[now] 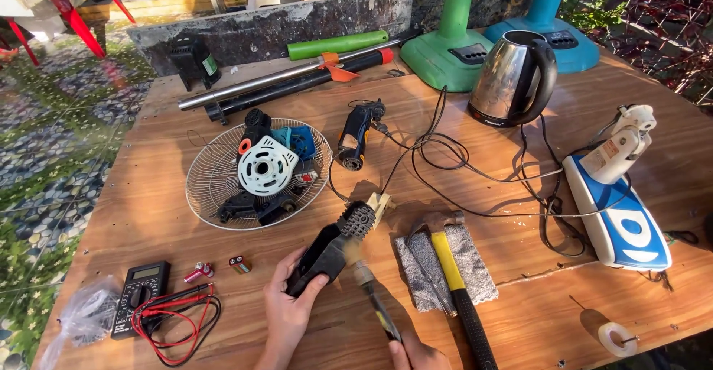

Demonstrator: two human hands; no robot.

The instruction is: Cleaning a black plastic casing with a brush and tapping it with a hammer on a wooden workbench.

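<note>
My left hand [286, 307] grips a black plastic housing [327, 247] with a ribbed round end, holding it tilted on the wooden table [520, 296]. My right hand [417, 355], at the bottom edge, holds a screwdriver [375, 303] with a dark and yellow handle. Its tip points up at the middle of the housing. A small cream plug piece [381, 205] lies just past the housing's ribbed end.
A hammer [460, 292] and pliers lie on a grey cloth [475, 262] to the right. A wire fan guard [256, 173] holds fan parts. Multimeter [141, 296] with red leads, two batteries, kettle [514, 79], iron [616, 214], tape roll [616, 338], tangled cords and fan bases stand around.
</note>
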